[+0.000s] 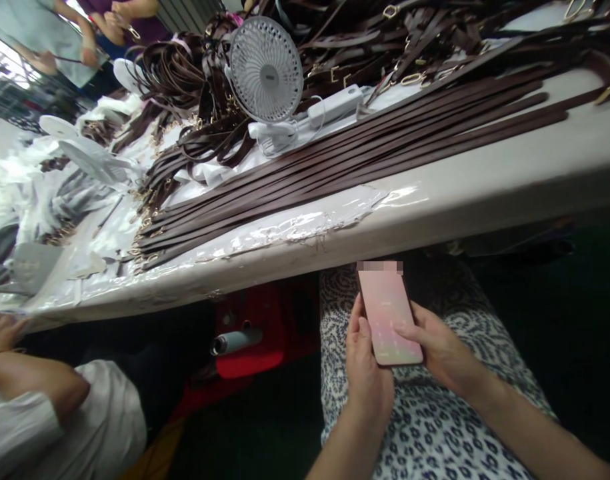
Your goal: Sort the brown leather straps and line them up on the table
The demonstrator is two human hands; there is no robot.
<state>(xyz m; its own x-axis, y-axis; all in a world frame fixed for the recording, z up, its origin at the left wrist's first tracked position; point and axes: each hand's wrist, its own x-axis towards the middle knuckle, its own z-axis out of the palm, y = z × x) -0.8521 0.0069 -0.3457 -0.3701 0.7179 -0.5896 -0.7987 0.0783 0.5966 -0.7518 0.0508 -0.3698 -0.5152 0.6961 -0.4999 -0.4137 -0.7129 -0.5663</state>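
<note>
A smartphone (389,300) with a lit pinkish screen is held over my lap, just below the table edge. My left hand (365,360) wraps its left side, thumb along the edge. From the other side my right hand (442,343) grips the phone, its thumb lying over the lower part of the screen. Patterned black-and-white cloth (429,433) covers my legs under both hands. Beyond the phone, on the table (465,180), lies a row of long dark brown leather straps (305,170) with gold-coloured metal clasps at their left ends.
A small white fan (267,70) stands behind the straps, beside a white box-shaped device (336,105). More straps are heaped at the back. Below the table, a light blue bottle (237,341) lies on a red stool (249,363). A co-worker's arm (39,380) is at left; other people stand far left.
</note>
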